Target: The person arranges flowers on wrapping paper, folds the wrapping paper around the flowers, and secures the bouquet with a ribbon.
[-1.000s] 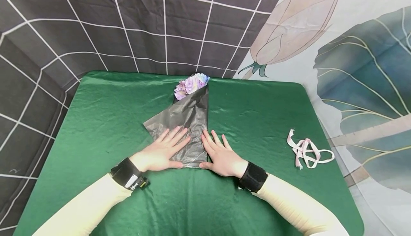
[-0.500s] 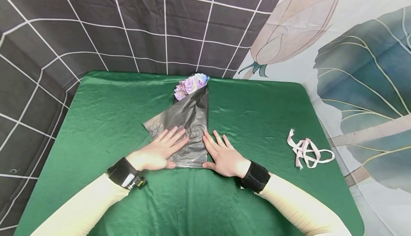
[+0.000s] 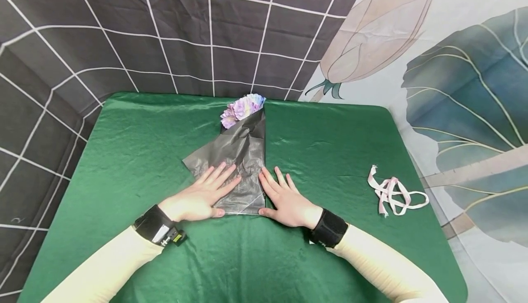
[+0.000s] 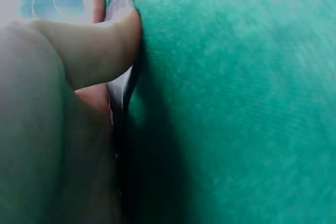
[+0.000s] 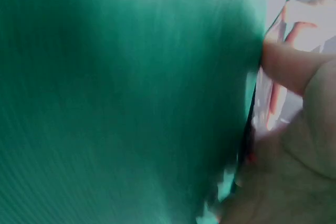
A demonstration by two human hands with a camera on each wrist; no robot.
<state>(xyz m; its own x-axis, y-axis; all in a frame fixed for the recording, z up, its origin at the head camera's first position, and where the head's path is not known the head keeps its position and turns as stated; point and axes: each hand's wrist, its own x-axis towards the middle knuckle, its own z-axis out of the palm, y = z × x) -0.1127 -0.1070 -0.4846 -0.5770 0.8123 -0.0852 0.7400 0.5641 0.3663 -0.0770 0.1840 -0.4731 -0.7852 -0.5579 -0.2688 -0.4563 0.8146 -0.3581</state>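
A sheet of dark, thin wrapping paper (image 3: 243,151) is folded over a bunch of purple and blue flowers (image 3: 242,109), whose heads show at its far end. Its loose corner points left. My left hand (image 3: 200,197) lies flat with spread fingers on the lower left of the paper, thumb at the near edge. On the paper's right edge rests my right hand (image 3: 286,200), fingers straight, thumb by the near right corner. In the left wrist view the thumb (image 4: 100,51) touches the paper's edge; the right wrist view has the right thumb (image 5: 291,64) at that edge too.
A loose white and pink ribbon (image 3: 396,196) lies in a tangle on the right of the green-covered table (image 3: 330,147). Behind the table hangs a dark cloth with a white grid (image 3: 181,55); a printed floral cloth (image 3: 466,110) hangs at the right.
My left hand has slid slightly left, its thumb moving away from the middle of the near edge. The right hand has barely moved. Paper and flowers lie nearly as before.
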